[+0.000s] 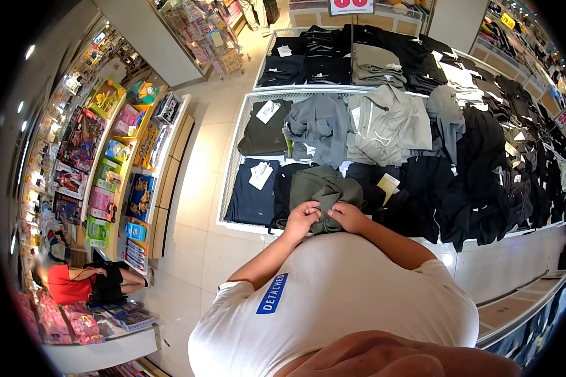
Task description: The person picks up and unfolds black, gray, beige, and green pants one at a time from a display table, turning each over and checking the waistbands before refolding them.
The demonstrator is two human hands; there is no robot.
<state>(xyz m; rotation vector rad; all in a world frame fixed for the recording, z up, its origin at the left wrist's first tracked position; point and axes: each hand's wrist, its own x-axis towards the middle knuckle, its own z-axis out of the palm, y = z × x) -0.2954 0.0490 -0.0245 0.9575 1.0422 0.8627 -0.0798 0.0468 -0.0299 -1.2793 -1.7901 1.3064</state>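
A crumpled olive-green garment (324,185) lies at the front edge of the display table, close to my body. My left hand (303,218) pinches its near edge, fingers closed on the cloth. Just beside it, my right hand (348,217) also grips the fabric with bent fingers. To the left is a folded dark navy garment (251,200) with a white tag (261,174). A yellow tag (388,185) shows on the dark clothes right of my hands. Behind lie a rumpled grey garment (319,119) and a light grey one with drawstrings (393,129).
Piled black clothes (431,195) cover the table's right side. Another white-framed table (256,78) with folded stacks adjoins behind. Toy shelves (122,157) stand at left across the tiled floor (195,207). A person in a red top (69,286) is at lower left.
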